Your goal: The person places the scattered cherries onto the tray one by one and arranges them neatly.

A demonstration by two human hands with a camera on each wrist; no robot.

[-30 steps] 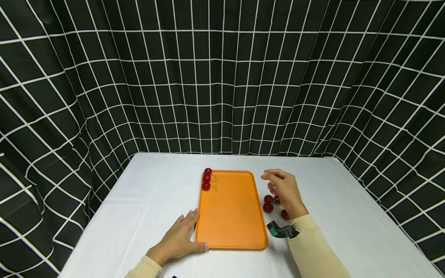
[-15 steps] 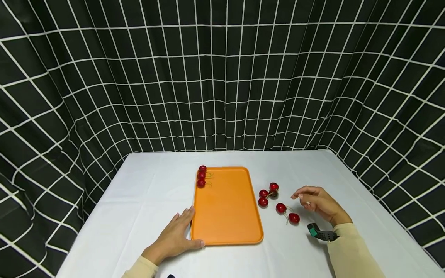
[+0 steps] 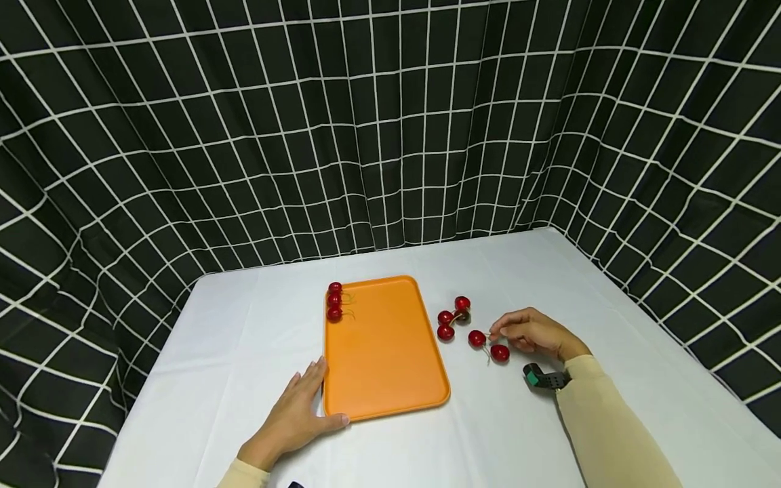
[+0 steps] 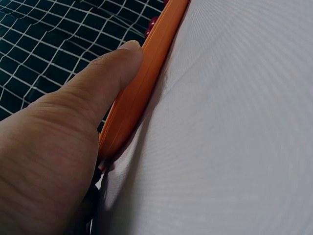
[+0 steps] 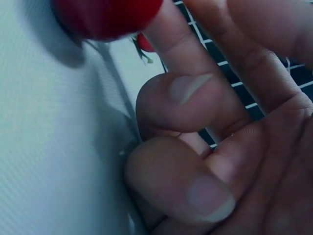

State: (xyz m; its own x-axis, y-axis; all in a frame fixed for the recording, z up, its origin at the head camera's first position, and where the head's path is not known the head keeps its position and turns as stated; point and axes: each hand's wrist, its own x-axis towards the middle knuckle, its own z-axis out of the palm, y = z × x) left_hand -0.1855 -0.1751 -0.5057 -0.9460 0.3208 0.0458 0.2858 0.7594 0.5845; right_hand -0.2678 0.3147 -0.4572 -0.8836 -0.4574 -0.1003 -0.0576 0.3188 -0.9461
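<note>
My left hand (image 3: pixel 293 413) lies against the near-left corner of an orange tray (image 3: pixel 381 352), fingers along its left side. The left wrist view has the thumb (image 4: pixel 112 66) at the tray's rim (image 4: pixel 142 88). Right of the tray, my right hand (image 3: pixel 533 332) reaches low over the white cloth, fingertips close to the stems of two red cherries, one farther left (image 3: pixel 477 339) and one nearer (image 3: pixel 499 353). In the right wrist view a cherry (image 5: pixel 107 17) sits near the extended fingers, while two other fingers curl toward the palm; nothing shows in the grasp.
Three cherries (image 3: pixel 334 299) line the tray's far-left edge, stems pointing right. Several more cherries (image 3: pixel 446 332), one darker, cluster just right of the tray. A black curtain (image 3: pixel 390 149) with a white grid stands behind and around the white-covered table (image 3: pixel 256 318).
My right hand swung from above the cherry cluster out to the right, then came down and left to the two cherries. The left hand stays at the tray. The head view has tilted.
</note>
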